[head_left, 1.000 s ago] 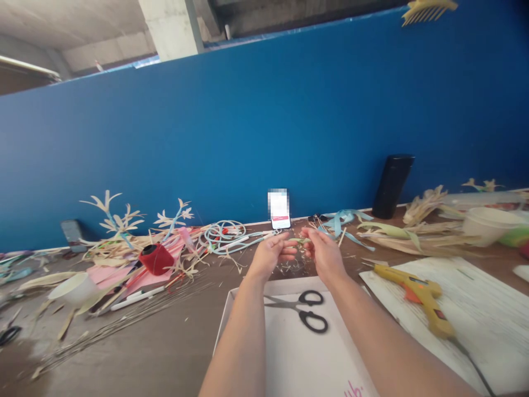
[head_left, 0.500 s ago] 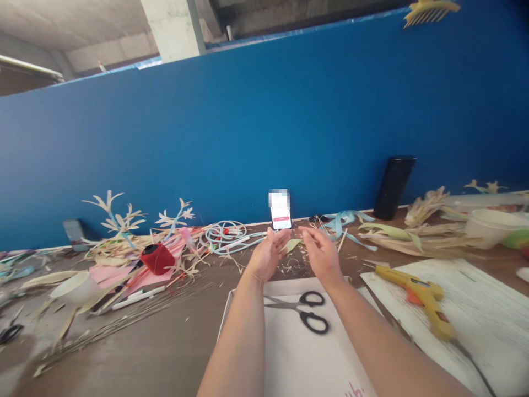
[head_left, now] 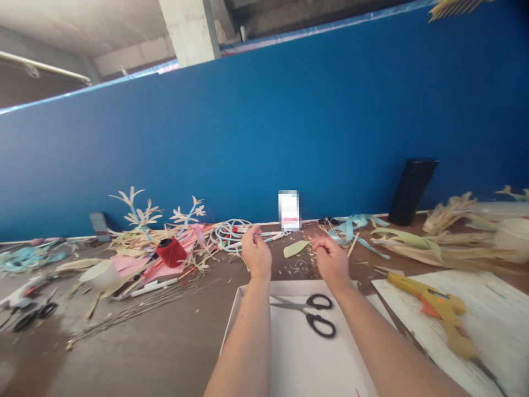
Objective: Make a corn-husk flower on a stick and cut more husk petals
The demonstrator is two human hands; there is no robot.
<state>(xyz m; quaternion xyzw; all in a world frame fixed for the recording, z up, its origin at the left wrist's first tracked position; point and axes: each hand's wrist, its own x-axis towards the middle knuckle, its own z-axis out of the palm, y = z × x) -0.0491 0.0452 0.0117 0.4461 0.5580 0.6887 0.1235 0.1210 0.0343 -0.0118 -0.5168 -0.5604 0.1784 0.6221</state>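
My left hand is raised over the far edge of the white box lid, its fingers loosely bent and apart, with nothing visible in it. To its right, my right hand has its fingers curled and the thumb near the index finger; anything pinched there is too small to make out. A pale green leaf piece lies on the table just left of the right fingertips. Between my forearms, black-handled scissors rest in the lid, blades pointing left. Behind the hands a lit phone leans against the blue wall.
A yellow glue gun lies on papers at right. Dried husks and blue ribbon sit behind. At left are a red thread spool, a white bowl, thin sticks and husk flowers.
My hands have moved farther apart. The left has drawn away from the leaf piece, uncovering more of it, and its fingers are more bent. The whole view has shifted slightly.
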